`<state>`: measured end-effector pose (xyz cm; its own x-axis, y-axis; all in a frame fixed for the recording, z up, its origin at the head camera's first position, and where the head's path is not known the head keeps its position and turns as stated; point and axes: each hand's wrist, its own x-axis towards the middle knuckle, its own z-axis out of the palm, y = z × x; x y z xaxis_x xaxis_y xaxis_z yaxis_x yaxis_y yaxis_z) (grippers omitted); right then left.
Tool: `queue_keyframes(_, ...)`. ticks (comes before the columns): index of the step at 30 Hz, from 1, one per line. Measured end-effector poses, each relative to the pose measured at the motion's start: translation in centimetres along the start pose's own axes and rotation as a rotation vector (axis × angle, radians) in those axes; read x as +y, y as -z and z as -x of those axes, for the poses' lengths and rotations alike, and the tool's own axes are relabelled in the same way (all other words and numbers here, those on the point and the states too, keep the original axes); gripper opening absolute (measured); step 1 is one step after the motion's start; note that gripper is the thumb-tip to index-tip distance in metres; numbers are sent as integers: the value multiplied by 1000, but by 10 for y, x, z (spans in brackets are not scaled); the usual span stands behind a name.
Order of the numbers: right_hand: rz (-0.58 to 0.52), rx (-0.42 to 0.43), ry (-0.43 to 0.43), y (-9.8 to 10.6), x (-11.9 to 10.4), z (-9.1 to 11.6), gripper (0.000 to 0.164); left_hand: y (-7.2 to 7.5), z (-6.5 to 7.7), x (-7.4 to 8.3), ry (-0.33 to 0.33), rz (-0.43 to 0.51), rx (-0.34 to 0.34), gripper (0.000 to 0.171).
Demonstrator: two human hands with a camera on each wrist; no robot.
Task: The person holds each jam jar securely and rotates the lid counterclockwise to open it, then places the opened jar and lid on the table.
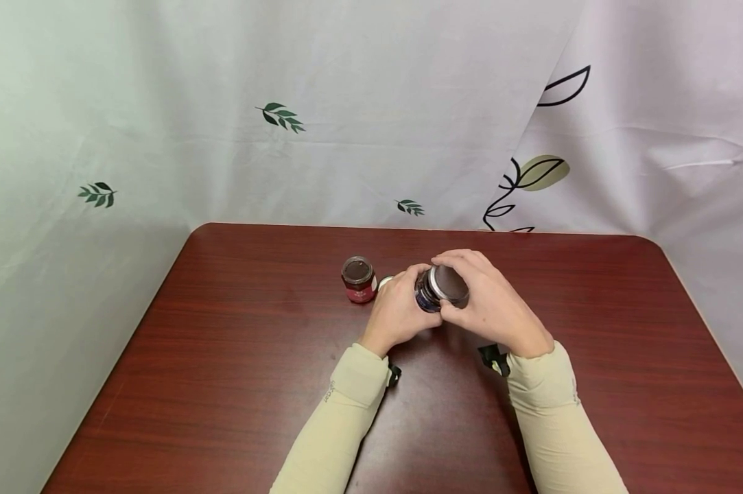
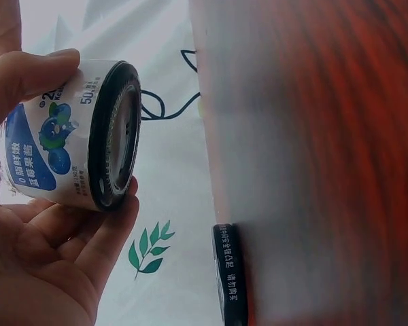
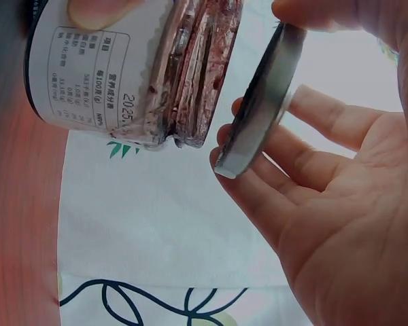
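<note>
My left hand [image 1: 402, 305] grips a blueberry jam jar [image 2: 68, 142] around its side, above the table and tilted. The jar has a white and blue label with berry pictures; its black-edged base shows in the left wrist view. In the right wrist view its threaded glass neck [image 3: 200, 75] is bare and smeared dark red. My right hand [image 3: 333, 176] holds a round metal lid [image 3: 265, 102] by its edge, with a small gap between lid and jar mouth. In the head view the lid hides most of the jar.
A second jar [image 1: 359, 280] with a red label and dark contents stands upright on the brown table [image 1: 254, 357], left of my hands. Beside it lies another lid [image 2: 230, 275], partly hidden by my left hand in the head view. A patterned white curtain [image 1: 346, 158] hangs behind.
</note>
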<state>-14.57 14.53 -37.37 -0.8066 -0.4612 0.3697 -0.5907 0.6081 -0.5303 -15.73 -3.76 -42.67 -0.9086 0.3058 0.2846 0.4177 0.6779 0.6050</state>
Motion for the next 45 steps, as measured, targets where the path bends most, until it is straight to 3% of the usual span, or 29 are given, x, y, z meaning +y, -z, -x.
queue_keyframes(13,-12,40,-33,4,1,3,61,-1,0,-1,-1,26,6,71)
queue_keyframes(24,-40,95,-73,13,10,6,57,0,0,2,29,46,-29,78)
queue_keyframes(35,-50,144,-107,19,21,8,54,-2,-1,0,44,52,-15,84)
queue_keyframes(45,-11,150,-138,22,30,15,54,-3,-1,1,45,68,-20,78)
